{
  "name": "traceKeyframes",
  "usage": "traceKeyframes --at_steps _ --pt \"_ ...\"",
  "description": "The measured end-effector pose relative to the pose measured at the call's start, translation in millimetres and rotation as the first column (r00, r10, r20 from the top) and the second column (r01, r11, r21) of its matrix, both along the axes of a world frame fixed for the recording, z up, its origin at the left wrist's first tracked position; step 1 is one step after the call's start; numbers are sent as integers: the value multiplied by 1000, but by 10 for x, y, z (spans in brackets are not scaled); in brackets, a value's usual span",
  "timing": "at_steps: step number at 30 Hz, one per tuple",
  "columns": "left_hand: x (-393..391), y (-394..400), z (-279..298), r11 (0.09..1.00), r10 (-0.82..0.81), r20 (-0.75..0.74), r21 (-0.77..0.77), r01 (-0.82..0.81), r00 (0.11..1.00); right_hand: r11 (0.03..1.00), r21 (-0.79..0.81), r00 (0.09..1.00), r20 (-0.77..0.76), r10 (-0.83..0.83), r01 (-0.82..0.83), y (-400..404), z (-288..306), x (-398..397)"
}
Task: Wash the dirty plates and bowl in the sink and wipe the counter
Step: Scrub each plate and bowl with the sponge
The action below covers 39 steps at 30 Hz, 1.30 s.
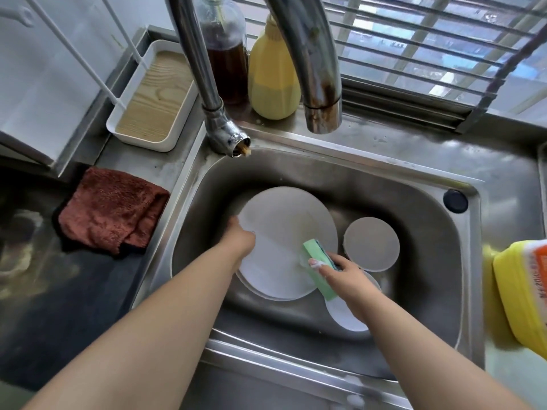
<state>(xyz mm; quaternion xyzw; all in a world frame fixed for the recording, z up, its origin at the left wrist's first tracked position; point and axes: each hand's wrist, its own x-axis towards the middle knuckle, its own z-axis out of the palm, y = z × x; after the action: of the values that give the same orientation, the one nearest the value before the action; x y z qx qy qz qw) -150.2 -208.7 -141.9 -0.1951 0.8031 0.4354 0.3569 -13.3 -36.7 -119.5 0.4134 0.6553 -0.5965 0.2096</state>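
Head view, looking down: I see a steel sink (461,261) filling the middle of the frame. My left hand (238,236) grips the left rim of a large white plate (281,229) at centre, fingers curled behind the edge and mostly hidden. My right hand (344,276), lower right of centre, pinches a green sponge (318,264), soapy fingertips (315,263) on its top face; the sponge presses on the plate's right side. A small round dish (371,244) sits just right of the plate; whether it is the bowl, I cannot tell. Another white plate (344,316) lies partly under my right wrist. A reddish-brown cloth (109,208) rests on the counter at middle left. A yellow bottle (524,291) stands at the right edge.
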Motion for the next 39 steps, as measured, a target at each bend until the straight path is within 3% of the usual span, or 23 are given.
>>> traceKeyframes --at_steps 8,14,17,20,22,24,26,28,31,33,35,39 --pt "57 -215 321 988 -54 -17 146 56 998 1000 24 1000 28 12 -13 25 134 13" --pt "248 -344 664 957 26 -14 290 -21 1000 951 273 964 -175 198 -146 -287 459 3" --pt "389 -356 804 900 102 47 422 -112 994 802 501 851 -214 480 -327 -592 619 104" --pt "495 -315 910 841 178 143 491 -226 974 638 623 697 -199 689 -453 -825 813 211" --pt "516 -337 957 834 195 131 500 -234 972 451 760 577 -124 808 -468 -709 770 302" --pt "499 -387 1015 827 193 103 519 -218 976 273 839 566 49 823 -471 -419 695 352" --pt "484 -409 1079 820 184 87 536 -201 979 270 804 662 193 724 -529 -293 758 360" --pt "488 -372 1148 812 156 57 561 -161 986 397 776 746 138 652 -490 -456 761 390" --pt "512 -312 1204 842 99 7 532 -87 995 472 766 668 -75 741 -437 -799 895 433" --pt "500 -318 1227 873 99 1 480 -88 995 331 832 568 -23 823 -445 -686 874 476" --pt "466 -326 1261 899 104 -2 429 -93 995 240 862 565 63 823 -446 -470 892 494" --pt "364 -363 1287 917 32 38 396 -44 999 111 954 566 69 821 -278 -308 917 533"
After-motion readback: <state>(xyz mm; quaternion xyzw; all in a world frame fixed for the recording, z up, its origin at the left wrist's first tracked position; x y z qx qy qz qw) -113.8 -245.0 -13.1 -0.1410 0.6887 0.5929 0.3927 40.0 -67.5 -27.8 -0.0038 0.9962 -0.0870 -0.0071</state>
